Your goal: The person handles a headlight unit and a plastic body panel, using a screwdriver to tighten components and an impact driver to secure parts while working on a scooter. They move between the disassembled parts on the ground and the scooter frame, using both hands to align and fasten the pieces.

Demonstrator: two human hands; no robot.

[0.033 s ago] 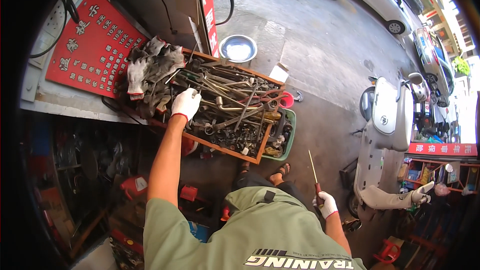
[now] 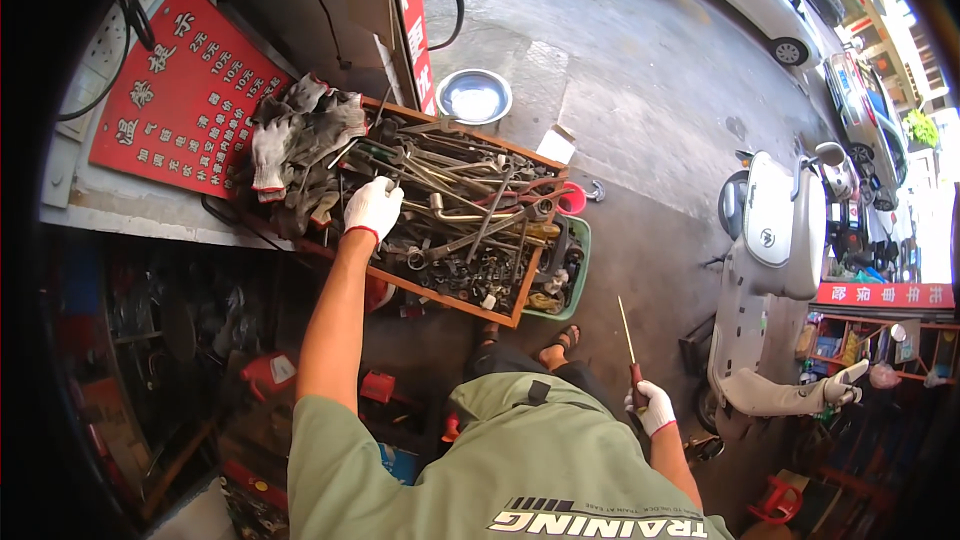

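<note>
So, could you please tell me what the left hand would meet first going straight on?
Probably the metal tools in the wooden tray, just ahead of the left hand, though depth is unclear.

Left grip (image 2: 373, 208) in a tray (image 2: 450, 301) of tools, right grip (image 2: 652, 407) around a screwdriver (image 2: 636, 376)
Wrenches (image 2: 437, 205) lie right of the left grip, heaped gloves (image 2: 300, 130) to its left; the screwdriver's shaft points ahead of the right grip, a scooter (image 2: 785, 225) stands farther right.
</note>
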